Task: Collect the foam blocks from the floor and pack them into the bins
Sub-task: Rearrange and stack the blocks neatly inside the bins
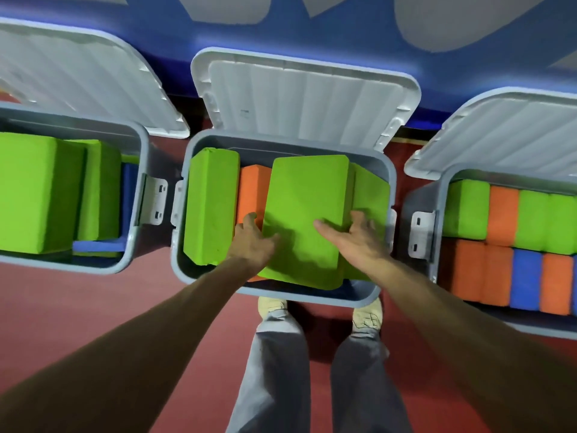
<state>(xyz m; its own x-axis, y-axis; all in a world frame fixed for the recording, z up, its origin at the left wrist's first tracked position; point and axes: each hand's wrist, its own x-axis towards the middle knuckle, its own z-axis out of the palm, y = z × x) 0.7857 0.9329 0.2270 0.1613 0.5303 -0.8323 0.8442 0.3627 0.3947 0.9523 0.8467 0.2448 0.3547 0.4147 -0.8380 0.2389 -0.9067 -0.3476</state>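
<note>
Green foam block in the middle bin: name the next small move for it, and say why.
Probably slide the green foam block back toward the lid and press it down flat. The left hand and right hand grip its two side edges. It lies on top, partly over an orange block, with its near end up at the middle bin front rim, so it looks not yet seated.

Floor (78, 307) is covered in a dark red, matt surface, meeting at the far edge a blue padded wall (175, 32) bearing large pale grey shapes (231, 7); lighting is even, with soft shadows on the floor.
</note>
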